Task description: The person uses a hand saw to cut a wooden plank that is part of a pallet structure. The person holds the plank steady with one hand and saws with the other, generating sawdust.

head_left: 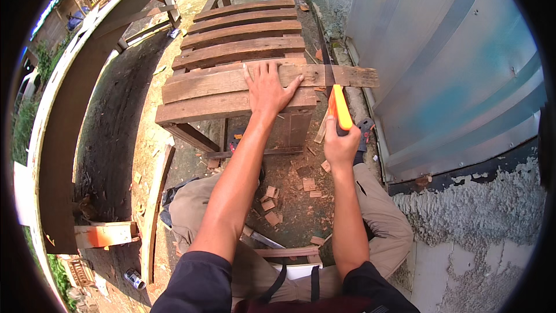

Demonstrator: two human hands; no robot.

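A weathered wooden plank point(211, 84) lies crosswise on a slatted wooden bench point(229, 108), its right end jutting out past the bench. My left hand point(268, 88) presses flat on the plank with fingers spread and thumb out to the right. In my right hand point(341, 145) is the handle of a hand saw point(341, 109), orange and yellow. The dark saw blade point(326, 52) points away from me and crosses the plank's overhanging part, right of my left hand. How deep the blade sits in the wood I cannot tell.
Wood offcuts point(271, 197) and sawdust litter the ground between my legs. A corrugated metal sheet point(440, 69) stands close on the right, above a rough wall point(475, 214). On the left are a long wooden table point(63, 116), a loose board point(155, 214) and a can point(134, 279).
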